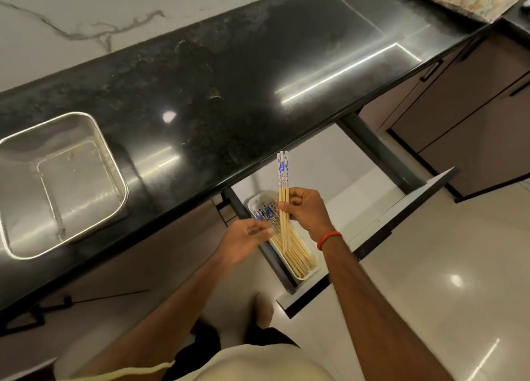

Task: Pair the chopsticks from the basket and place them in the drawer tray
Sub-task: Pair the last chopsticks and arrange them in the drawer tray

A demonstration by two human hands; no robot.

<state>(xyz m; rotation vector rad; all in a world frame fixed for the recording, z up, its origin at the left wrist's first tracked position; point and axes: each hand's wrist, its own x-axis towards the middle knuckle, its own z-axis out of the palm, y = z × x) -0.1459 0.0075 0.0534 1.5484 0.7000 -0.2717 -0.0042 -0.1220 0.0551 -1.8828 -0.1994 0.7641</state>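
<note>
From the head camera, the right hand (307, 212) is raised over the open drawer (401, 217), its fingers (296, 201) and thumb curled round a bunch of chopsticks (283, 192). The sticks stand nearly upright and close together, with the blue-and-white patterned ends up and the plain wooden tips down. The tips hang just above the white tray (256, 197), which sits at the left end of the drawer. A red band (329, 239) circles the right wrist.

The left hand (246, 237) is blurred. Its fingers reach out fairly straight toward the tray and hold nothing, and whether they touch the tray I cannot tell. Inside the tray lie the stored chopsticks (299, 255), side by side, patterned ends toward the worktop.

The metal mesh basket (20, 179) stands on the black worktop (200, 93), well to the left of the drawer, with no chopsticks visible in it. Brown cupboards (473, 116) run to the right, above a pale glossy floor (459, 266)
</note>
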